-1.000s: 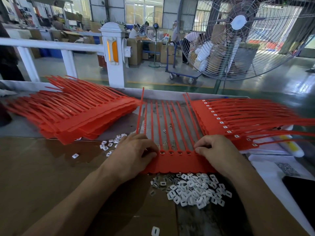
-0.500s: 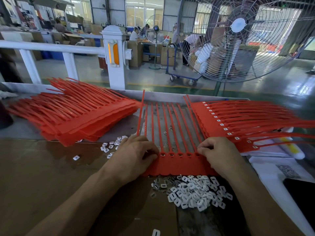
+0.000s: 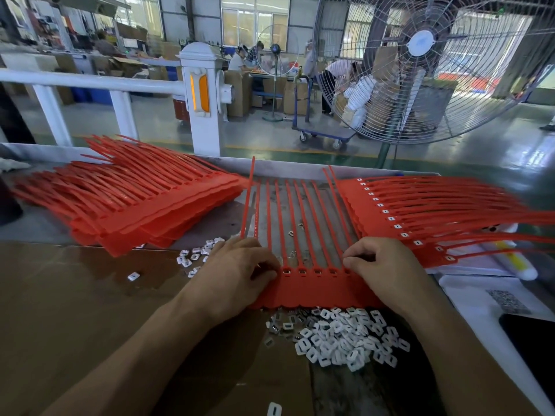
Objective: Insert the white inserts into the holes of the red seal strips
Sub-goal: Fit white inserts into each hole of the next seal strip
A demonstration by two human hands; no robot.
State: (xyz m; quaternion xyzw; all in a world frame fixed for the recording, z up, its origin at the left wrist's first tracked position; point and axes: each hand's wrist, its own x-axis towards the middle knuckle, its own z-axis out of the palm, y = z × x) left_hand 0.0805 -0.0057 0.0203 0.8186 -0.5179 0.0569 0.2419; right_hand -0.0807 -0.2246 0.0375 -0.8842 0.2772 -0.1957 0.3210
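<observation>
Two red strip stacks (image 3: 144, 205) on cardboard-topped bench (image 3: 75, 295), factory fan (image 3: 426, 64) behind

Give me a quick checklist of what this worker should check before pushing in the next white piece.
1. Seal strip sheet lies flat between both hands: ok.
2. Loose white inserts piled within reach, just below the sheet: ok.
3. Left hand at the sheet's left end: ok.
4. Right hand at its right end: ok.
5. Insert held in either hand's fingers: cannot tell.
6. Visible holes between the hands filled: cannot tell.

Red seal strips (image 3: 315, 291) smooth plastic; white inserts (image 3: 339, 337) glossy plastic; cardboard (image 3: 75, 295) matt.
</observation>
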